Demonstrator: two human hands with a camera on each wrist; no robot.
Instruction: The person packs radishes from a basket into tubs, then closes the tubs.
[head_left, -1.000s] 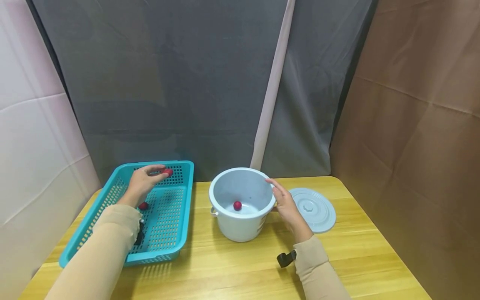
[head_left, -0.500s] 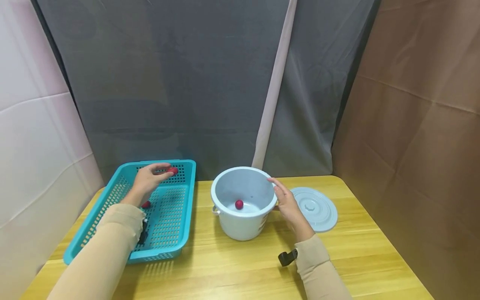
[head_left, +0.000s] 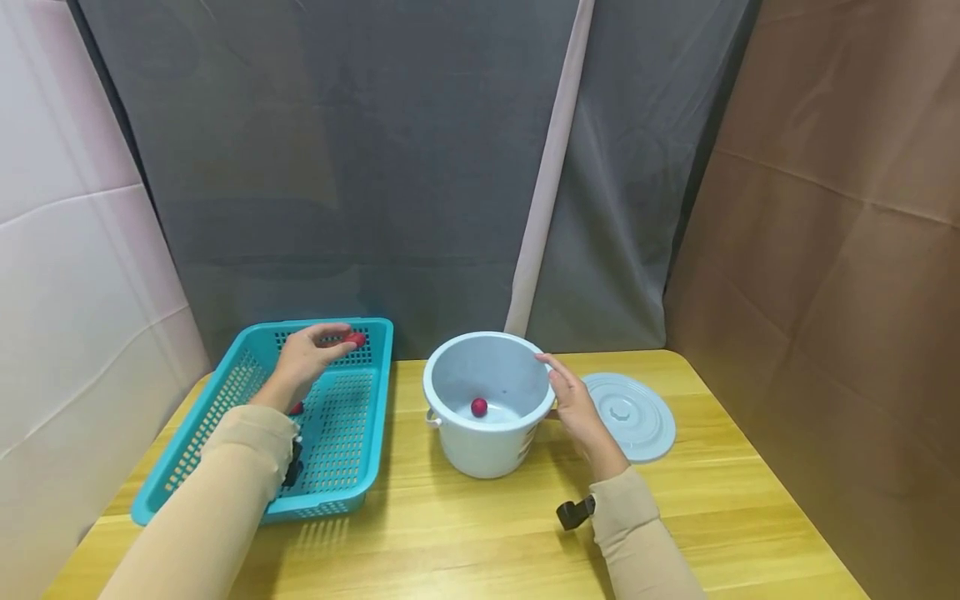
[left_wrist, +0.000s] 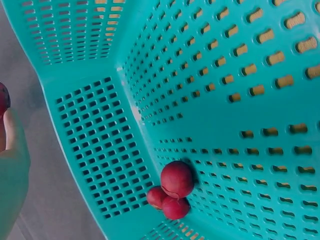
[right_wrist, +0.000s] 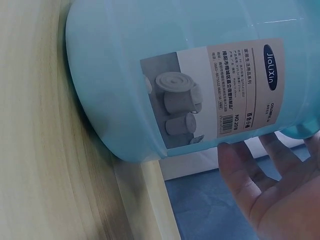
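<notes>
One small red ball [head_left: 356,339] sits pinched in my left hand [head_left: 306,358] over the basket [head_left: 339,467]. It looks light, smooth and apt to roll, so fingertips on opposite sides suit it. My right hand [head_left: 576,408], fingers straight, steadies the bucket [head_left: 486,442].

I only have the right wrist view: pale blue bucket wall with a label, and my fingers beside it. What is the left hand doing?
Observer: The left hand pinches a small red ball above the far end of the teal basket.
Operator: Any more balls left in that basket?
Observer: Yes, three red balls sit clustered in one corner.
Operator: Is the bucket empty inside?
Observer: No, one red ball lies on the bottom of the bucket.
Operator: Where is the lid?
Observer: The lid lies flat on the table, just beyond the right hand.
</notes>
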